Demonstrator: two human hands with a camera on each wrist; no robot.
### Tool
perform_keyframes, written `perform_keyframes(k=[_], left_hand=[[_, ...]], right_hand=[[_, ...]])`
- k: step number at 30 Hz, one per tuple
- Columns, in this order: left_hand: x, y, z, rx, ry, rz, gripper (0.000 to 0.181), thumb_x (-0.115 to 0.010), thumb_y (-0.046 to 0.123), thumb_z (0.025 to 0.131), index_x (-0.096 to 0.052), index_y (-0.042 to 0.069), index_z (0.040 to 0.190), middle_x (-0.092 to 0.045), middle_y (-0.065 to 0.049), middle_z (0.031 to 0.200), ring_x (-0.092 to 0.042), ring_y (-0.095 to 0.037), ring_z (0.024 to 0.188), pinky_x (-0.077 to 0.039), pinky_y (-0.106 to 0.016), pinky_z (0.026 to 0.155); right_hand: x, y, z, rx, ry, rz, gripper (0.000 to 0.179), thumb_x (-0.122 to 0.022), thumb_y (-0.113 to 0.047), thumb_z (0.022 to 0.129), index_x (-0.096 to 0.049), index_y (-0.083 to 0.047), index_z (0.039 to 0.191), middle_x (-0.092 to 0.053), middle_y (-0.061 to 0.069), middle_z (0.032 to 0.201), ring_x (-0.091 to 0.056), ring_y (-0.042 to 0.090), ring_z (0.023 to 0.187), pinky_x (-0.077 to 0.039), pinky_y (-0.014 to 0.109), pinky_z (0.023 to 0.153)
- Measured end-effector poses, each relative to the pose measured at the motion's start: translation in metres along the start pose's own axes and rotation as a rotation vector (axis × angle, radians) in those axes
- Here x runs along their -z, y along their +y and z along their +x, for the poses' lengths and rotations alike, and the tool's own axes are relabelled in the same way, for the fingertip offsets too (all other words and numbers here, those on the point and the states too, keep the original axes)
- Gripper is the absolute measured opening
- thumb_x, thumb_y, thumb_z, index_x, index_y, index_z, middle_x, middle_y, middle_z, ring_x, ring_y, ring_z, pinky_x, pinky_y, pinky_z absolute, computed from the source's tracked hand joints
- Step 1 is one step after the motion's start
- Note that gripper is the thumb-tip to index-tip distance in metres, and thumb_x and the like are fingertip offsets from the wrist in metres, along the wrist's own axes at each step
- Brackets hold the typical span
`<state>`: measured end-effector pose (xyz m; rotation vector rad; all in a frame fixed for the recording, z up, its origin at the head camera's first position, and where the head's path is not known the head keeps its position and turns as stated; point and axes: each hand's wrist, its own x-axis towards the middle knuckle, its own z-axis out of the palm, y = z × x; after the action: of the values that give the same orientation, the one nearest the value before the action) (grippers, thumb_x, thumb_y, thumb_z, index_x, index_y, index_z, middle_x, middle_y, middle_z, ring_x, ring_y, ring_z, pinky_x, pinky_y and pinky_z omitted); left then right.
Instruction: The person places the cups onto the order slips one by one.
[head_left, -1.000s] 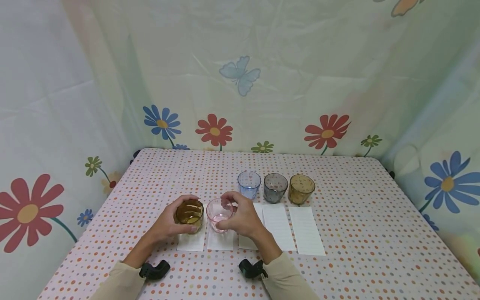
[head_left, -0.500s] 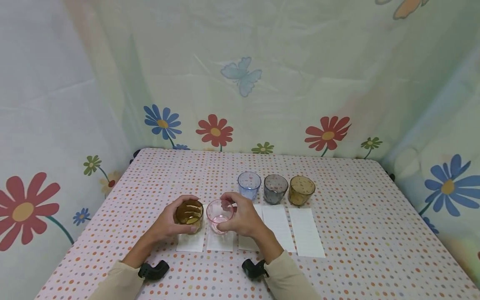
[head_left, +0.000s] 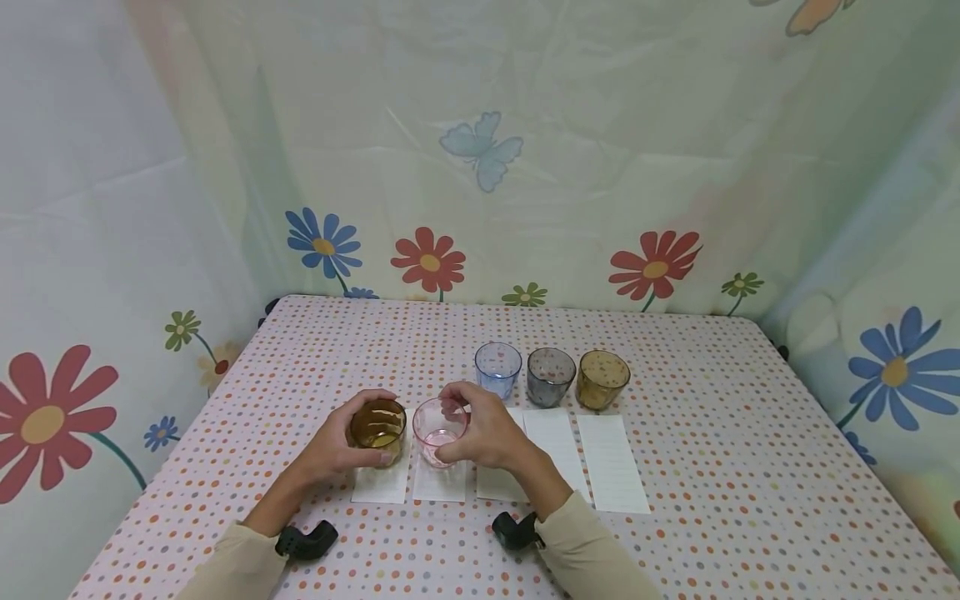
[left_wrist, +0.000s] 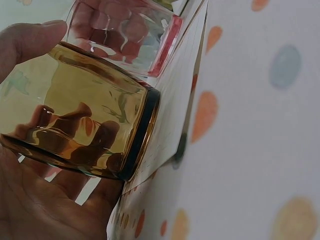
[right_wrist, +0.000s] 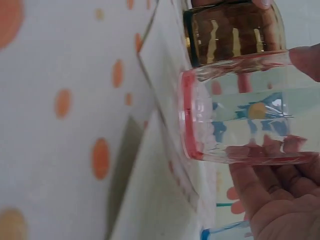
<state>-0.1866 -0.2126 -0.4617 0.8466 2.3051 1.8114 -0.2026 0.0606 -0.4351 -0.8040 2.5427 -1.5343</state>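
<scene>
My left hand (head_left: 335, 440) grips an amber glass (head_left: 379, 433), thumb on the near side and fingers round the far side. Beside it, a pink-tinted clear glass (head_left: 440, 432) is held by my right hand (head_left: 489, 433) in the same way. Both glasses are upright over white paper slips, the amber one at the leftmost slip (head_left: 380, 487) and the pink one at the slip (head_left: 439, 485) beside it. In the left wrist view the amber glass (left_wrist: 85, 112) has its base close to the paper. The right wrist view shows the pink glass (right_wrist: 240, 112) near its slip.
Behind the slips stand a blue glass (head_left: 498, 370), a grey glass (head_left: 551, 377) and a lighter amber glass (head_left: 602, 379) in a row. More paper slips (head_left: 613, 463) lie to the right. A dotted cloth (head_left: 720, 433) covers the table; a flowered curtain (head_left: 375, 167) rises behind.
Both hands keep their hold on the two glasses, which stay in nearly the same place. My right forearm and its wrist camera have shifted slightly to the right.
</scene>
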Motion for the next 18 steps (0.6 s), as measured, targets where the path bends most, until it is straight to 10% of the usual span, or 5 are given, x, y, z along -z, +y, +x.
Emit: perform_keyframes(k=[18], left_hand=[[0.0, -0.003, -0.001, 0.004, 0.007, -0.001, 0.073, -0.081, 0.005, 0.081, -0.045, 0.002, 0.144, -0.057, -0.019, 0.134, -0.06, -0.03, 0.118, -0.053, -0.033, 0.098]], right_hand=[[0.017, -0.001, -0.009, -0.039, -0.115, 0.114, 0.103, -0.097, -0.019, 0.066, -0.043, -0.009, 0.153, -0.057, 0.013, 0.141, -0.054, 0.027, 0.129, -0.05, 0.043, 0.104]])
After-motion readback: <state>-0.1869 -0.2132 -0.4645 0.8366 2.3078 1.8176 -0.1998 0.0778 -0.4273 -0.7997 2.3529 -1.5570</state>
